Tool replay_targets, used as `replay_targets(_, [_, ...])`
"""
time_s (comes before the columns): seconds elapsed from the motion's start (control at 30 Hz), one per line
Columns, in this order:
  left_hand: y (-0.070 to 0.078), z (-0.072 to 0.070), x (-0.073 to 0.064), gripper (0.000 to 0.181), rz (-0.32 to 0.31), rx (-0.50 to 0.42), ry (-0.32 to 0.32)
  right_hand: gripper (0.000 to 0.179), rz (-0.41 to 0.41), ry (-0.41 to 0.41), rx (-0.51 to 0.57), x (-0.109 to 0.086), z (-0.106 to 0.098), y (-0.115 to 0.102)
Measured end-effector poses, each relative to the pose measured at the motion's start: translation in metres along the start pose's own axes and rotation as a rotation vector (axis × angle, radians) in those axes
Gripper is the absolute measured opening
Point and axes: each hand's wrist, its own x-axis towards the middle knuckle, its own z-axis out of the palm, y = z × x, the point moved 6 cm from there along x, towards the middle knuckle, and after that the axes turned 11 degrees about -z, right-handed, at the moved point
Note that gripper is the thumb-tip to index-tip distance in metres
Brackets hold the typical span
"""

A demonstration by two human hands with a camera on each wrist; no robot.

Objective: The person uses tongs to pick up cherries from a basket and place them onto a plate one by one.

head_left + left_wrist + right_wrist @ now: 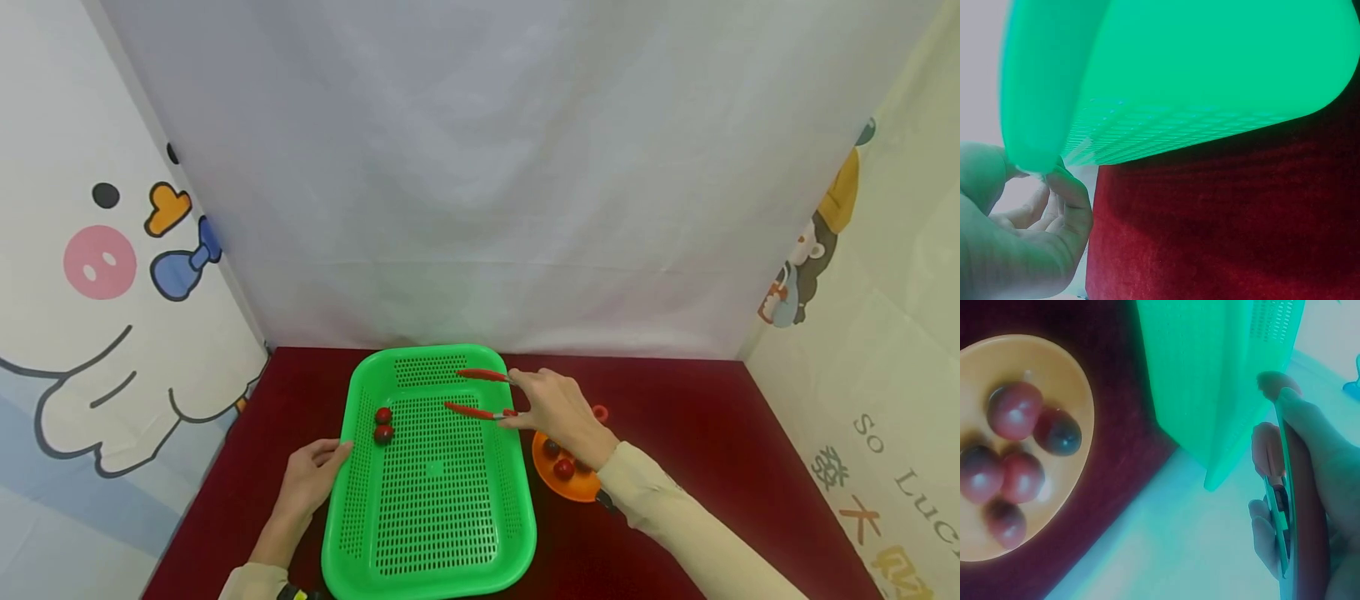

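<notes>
In the head view, my left hand (309, 477) is pinching the left rim of the green basket (435, 587), which is sitting on the dark red desk (708, 442). My right hand (561, 410) is gripping red tongs (482, 375), whose tips are standing well apart above the basket with nothing between them. Two red fruits (383, 434) are lying inside, toward its left wall; an orange plate (573, 494) is resting just right of it.

In the left wrist view, thumb and fingers (1077, 215) are meeting at the basket's edge.

In the right wrist view, curled fingers (1264, 542) are holding the tongs, and five fruits (1015, 411) are lying on the plate.
</notes>
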Motion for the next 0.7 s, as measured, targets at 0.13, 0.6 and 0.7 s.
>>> replay_targets(0.13, [0.000,0.000,0.000,0.052,0.000,0.003,-0.002,0.062,-0.036,-0.006,-0.035,0.006,0.005,-0.006])
replay_targets(0.6, [-0.002,0.000,0.000,0.052,0.001,0.004,0.001,0.063,-0.064,-0.094,-0.029,0.023,0.029,-0.021])
replay_targets(0.7, [-0.001,-0.001,0.000,0.052,-0.001,0.006,0.001,0.062,-0.079,-0.117,-0.029,0.029,0.035,-0.025])
